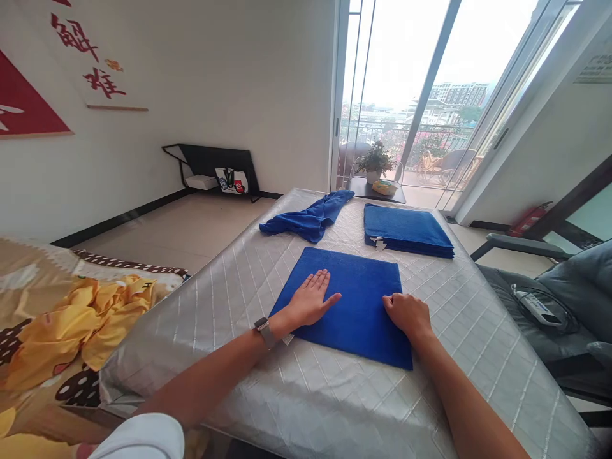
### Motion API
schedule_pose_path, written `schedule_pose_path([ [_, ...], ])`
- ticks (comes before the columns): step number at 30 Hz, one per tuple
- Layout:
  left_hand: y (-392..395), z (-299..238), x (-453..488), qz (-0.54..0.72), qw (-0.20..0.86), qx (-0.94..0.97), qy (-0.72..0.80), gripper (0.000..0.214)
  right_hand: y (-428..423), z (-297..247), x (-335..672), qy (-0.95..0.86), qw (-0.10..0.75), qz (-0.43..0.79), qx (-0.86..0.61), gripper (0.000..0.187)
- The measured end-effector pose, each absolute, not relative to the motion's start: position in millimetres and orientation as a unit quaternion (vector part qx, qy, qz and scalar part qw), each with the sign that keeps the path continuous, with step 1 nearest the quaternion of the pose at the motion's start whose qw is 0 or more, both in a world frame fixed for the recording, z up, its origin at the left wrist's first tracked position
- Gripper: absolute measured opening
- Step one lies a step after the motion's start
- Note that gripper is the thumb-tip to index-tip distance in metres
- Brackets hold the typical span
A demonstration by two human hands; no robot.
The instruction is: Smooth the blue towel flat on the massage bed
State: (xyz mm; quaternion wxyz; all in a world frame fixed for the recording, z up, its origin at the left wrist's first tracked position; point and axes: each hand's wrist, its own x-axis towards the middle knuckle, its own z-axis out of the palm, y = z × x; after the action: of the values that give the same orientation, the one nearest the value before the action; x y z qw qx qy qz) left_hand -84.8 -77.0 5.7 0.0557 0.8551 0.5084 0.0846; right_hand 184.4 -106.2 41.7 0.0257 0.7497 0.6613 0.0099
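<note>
A blue folded towel (356, 331) lies flat, roughly square, on the silver quilted mattress cover (287, 389). My left hand (310, 299) rests palm down on its left part, fingers stretched out and thumb apart; a watch is on that wrist. At the towel's right edge, my right hand (408, 313) is closed with its fingers curled against the cloth; the fingertips are hidden. Beyond, to the right, sits a neat stack of folded blue towels (406, 226) with white tags at its near corner. A crumpled blue towel (310, 217) lies to the far left.
Yellow cloth (52, 325) is heaped on patterned bedding at the left. A grey armchair (507, 287) with a power strip (538, 307) stands at the right. Past the far edge, a small table (368, 190) holds a potted plant (377, 162) before glass doors.
</note>
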Motion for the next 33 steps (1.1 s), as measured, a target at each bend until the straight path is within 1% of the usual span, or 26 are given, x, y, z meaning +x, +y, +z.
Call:
schedule_pose_path([
  [3, -77.8, 1.5, -123.5, 0.088, 0.041, 0.826, 0.555, 0.085, -106.0, 41.1, 184.8, 0.662, 0.028, 0.011, 0.749, 0.051],
  [6, -81.0, -2.4, -140.0, 0.104, 0.032, 0.815, 0.57, 0.084, -106.1, 41.7, 183.6, 0.657, 0.035, 0.01, 0.753, 0.05],
  [13, -83.5, -0.3, -135.8, 0.106, 0.044, 0.81, 0.576, 0.088, -118.4, 49.6, 176.0, 0.658, 0.05, 0.036, 0.751, 0.049],
  [16, -82.3, -1.6, -137.0, 0.111, 0.044, 0.81, 0.574, 0.087, -127.7, 50.0, 173.0, 0.67, 0.055, 0.027, 0.739, 0.047],
  [23, -82.5, 7.7, -130.8, 0.103, 0.015, 0.801, 0.59, 0.09, -137.4, 42.8, 170.9, 0.644, 0.038, 0.018, 0.764, 0.045],
  [26, -91.6, 20.8, -106.4, 0.101, 0.019, 0.826, 0.554, 0.091, -138.1, 42.4, 170.9, 0.645, 0.037, 0.024, 0.763, 0.045],
  [30, -109.1, 33.8, -45.7, 0.108, 0.052, 0.891, 0.438, 0.088, -140.0, 42.9, 171.4, 0.646, 0.035, 0.03, 0.762, 0.045],
  [33, -114.7, 31.9, 2.8, 0.132, 0.056, 0.918, 0.371, 0.083, -142.1, 44.0, 172.8, 0.653, 0.036, 0.024, 0.756, 0.044],
])
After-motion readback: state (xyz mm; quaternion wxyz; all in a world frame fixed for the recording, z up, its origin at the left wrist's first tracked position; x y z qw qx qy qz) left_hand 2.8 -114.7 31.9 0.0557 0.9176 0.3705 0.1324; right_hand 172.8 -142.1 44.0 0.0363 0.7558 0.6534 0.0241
